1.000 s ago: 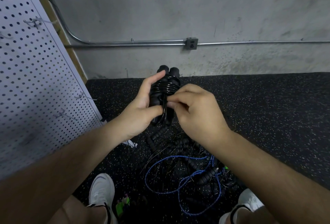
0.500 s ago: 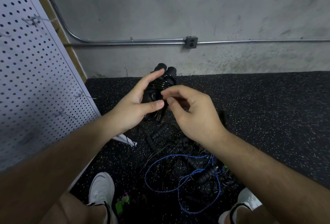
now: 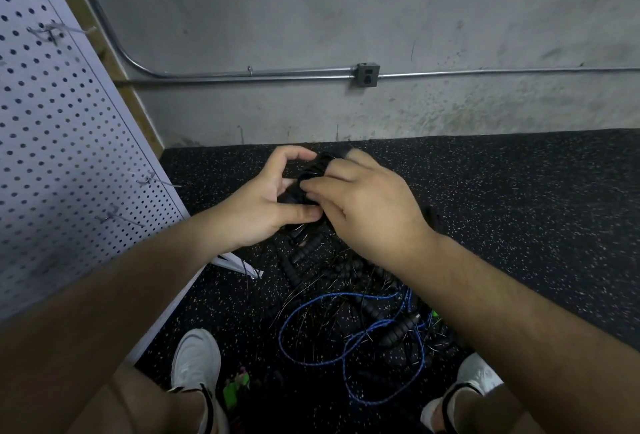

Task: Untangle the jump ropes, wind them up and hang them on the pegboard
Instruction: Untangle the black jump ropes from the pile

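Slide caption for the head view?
Left hand and right hand grip wound black jump rope above tangled ropes; pegboard at left.

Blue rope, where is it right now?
Head view: the blue rope lies looped on the floor, low centre, between the left shoe and right shoe, among black ropes.

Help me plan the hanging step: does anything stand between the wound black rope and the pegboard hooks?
Nothing visible does. The left hand and right hand hold the wound black rope in open air; the pegboard hooks to its left are bare. The tangled ropes lie lower, on the floor.
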